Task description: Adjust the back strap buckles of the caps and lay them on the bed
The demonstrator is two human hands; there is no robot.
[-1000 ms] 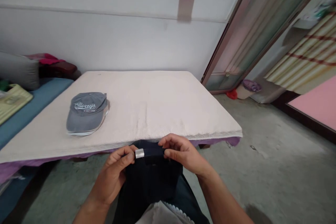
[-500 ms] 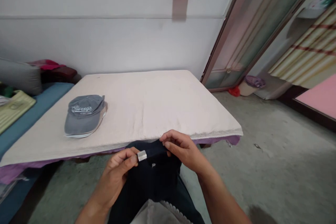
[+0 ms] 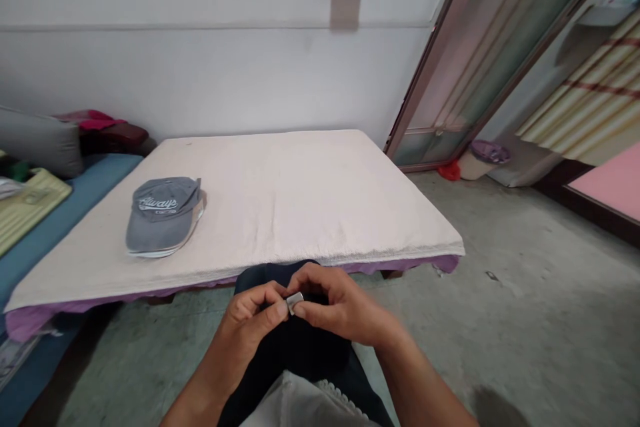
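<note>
A small silver-coloured metal buckle (image 3: 295, 302) sits between the fingertips of both my hands, at the strap of a dark navy cap (image 3: 273, 273). The cap lies low in front of me, and my hands hide much of it. Thumb and fingers of my left hand (image 3: 255, 313) pinch the strap at the buckle's left end. From the other side, my right hand (image 3: 335, 300) grips the buckle, its thumb below and its fingers curled above. Dark trousers blend with the cap's lower edge. Grey caps (image 3: 165, 213) lie stacked on the bed to the left.
The bed (image 3: 300, 193) has a cream cover with purple cloth below its front edge. A blue mattress (image 3: 113, 170) and a grey pillow (image 3: 40, 140) are at the left. A bin (image 3: 477, 160) stands by the sliding door, right of the concrete floor (image 3: 500, 307).
My right hand has moved left and down to meet my left hand at the buckle. My left hand has shifted right. The small white mark on the dark cloth is now covered.
</note>
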